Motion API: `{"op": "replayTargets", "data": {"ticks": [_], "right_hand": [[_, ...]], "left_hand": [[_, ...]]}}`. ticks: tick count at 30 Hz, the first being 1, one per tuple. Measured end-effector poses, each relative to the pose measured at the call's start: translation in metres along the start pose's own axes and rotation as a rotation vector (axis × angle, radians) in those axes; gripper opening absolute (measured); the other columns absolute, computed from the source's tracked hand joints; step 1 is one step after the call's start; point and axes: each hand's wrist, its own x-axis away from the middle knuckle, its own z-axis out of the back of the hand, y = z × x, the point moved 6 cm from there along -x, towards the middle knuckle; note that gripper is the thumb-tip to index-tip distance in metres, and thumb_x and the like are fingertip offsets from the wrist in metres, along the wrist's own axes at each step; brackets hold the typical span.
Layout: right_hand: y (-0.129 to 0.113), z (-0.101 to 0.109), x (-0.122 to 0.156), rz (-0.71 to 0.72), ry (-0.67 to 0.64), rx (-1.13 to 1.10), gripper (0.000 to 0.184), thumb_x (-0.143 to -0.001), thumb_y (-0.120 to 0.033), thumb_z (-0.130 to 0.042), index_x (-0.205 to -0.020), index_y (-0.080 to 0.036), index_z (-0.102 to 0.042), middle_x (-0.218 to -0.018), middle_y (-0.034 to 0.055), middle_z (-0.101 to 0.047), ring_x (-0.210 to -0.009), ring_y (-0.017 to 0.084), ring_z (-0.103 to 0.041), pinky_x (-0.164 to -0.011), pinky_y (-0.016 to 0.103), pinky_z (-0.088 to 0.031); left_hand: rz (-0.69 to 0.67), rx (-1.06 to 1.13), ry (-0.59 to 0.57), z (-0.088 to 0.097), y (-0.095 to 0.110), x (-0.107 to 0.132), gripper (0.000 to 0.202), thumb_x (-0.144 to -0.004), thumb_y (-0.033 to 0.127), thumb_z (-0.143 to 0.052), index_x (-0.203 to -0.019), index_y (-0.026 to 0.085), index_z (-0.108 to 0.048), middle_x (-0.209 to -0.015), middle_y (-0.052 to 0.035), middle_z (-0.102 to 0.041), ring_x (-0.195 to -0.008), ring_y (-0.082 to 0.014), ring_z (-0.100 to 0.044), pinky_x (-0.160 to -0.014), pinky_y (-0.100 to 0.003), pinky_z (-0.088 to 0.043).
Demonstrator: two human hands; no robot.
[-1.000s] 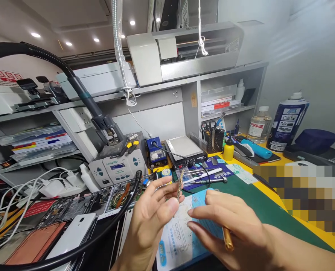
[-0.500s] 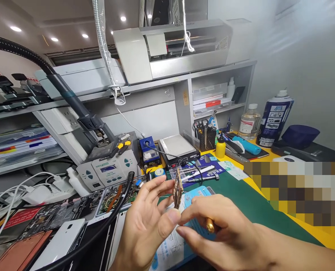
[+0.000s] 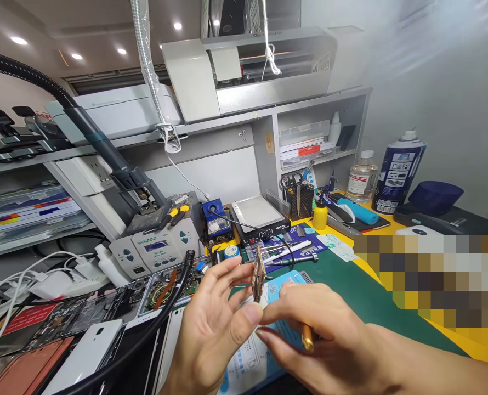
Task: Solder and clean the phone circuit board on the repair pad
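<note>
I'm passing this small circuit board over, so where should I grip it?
Probably pinch the small circuit board by its thin edges near the upper end, from the right: it stands upright, with the left hand at its lower end.

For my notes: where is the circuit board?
Head view, low centre: the left hand holds the circuit board on edge; the right hand, gripping a brass tool, is beside it.

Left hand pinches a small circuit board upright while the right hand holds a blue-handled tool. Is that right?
Not quite. The head view shows the tool in the right hand is brass-coloured, not blue. The left hand does pinch the small circuit board upright.
</note>
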Motion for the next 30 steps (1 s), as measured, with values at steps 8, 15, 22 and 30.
{"op": "replayTargets", "data": {"ticks": [8,15,22,30], "right_hand": [[-0.002,-0.001,-0.001,0.053,-0.016,0.103,0.018,-0.085,-0.003,-0.059,-0.094,-0.018,-0.064,-0.066,-0.0022,-0.062,-0.056,0.012,-0.052,-0.058,0.024,-0.042],[-0.004,-0.002,-0.001,0.094,0.008,0.143,0.019,-0.083,-0.003,-0.057,-0.09,-0.019,-0.063,-0.062,-0.0035,-0.056,-0.056,0.013,-0.048,-0.055,0.025,-0.039],[-0.006,0.004,-0.002,0.108,-0.011,0.127,0.014,-0.081,-0.004,-0.06,-0.087,-0.015,-0.065,-0.063,0.0001,-0.062,-0.056,0.014,-0.05,-0.056,0.028,-0.042],[0.009,0.016,0.003,0.056,0.069,0.232,0.014,-0.083,-0.007,-0.064,-0.094,-0.016,-0.066,-0.068,0.0008,-0.068,-0.058,0.015,-0.056,-0.061,0.029,-0.046]], "left_hand": [[0.011,-0.029,0.016,-0.002,-0.001,0.003,0.06,-0.08,0.034,-0.08,-0.131,0.02,-0.053,-0.133,-0.0154,-0.063,-0.123,-0.0321,-0.061,-0.106,-0.043,-0.047],[0.018,-0.063,0.003,-0.001,-0.003,0.0,0.06,-0.081,0.036,-0.08,-0.132,0.022,-0.052,-0.135,-0.014,-0.062,-0.127,-0.0312,-0.058,-0.109,-0.041,-0.044],[0.055,0.051,0.058,0.002,-0.001,0.003,0.064,-0.076,0.038,-0.083,-0.131,0.021,-0.057,-0.129,-0.014,-0.067,-0.121,-0.0337,-0.063,-0.108,-0.045,-0.047],[0.089,0.195,0.096,0.006,0.006,0.006,0.052,-0.076,0.04,-0.08,-0.123,0.02,-0.069,-0.125,-0.013,-0.072,-0.128,-0.0367,-0.06,-0.115,-0.049,-0.043]]}}
